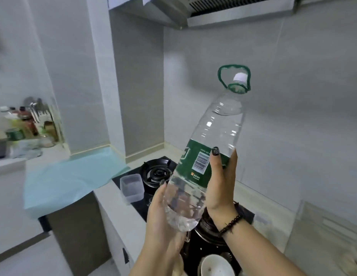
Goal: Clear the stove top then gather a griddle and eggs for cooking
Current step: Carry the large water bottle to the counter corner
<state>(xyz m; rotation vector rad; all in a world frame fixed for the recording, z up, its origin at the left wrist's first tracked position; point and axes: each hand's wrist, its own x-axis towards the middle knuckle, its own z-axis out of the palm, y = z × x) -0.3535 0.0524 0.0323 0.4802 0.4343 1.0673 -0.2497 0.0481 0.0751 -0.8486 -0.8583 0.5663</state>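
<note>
The stove top (133, 176), a black glass hob set into the pale counter (114, 198), runs from the back corner by the tiled wall toward the near edge, and in the head view a large clear water bottle (209, 148) is held in the air above it, clear of the surface, tilted with its white cap (239, 77) up and to the right. A green carry loop (233, 78) rings the neck, a green label with a barcode wraps the middle, and water fills the lower part. The left hand (163, 222) cups the rounded base from below and the side, fingers wrapped around it; the right hand (221, 182), wearing a dark beaded bracelet (230, 225) at the wrist, presses flat against the label with its dark-nailed thumb on the front, so both hands are clamped on the bottle. The far burner (157, 172) sits bare at the back of the hob, and just in front of it, at the hob's left edge, stands an empty clear plastic container (131, 188). The near burner (209, 232) shows partly behind the right wrist. At the bottom edge a white bowl (215, 265) lies on the hob near the front. A light blue cloth (70, 180) covers the counter left of the hob and hangs over its front edge. Blurred bottles and jars (20, 124) crowd the far left end of the counter. A steel range hood (223, 12) hangs overhead.
</note>
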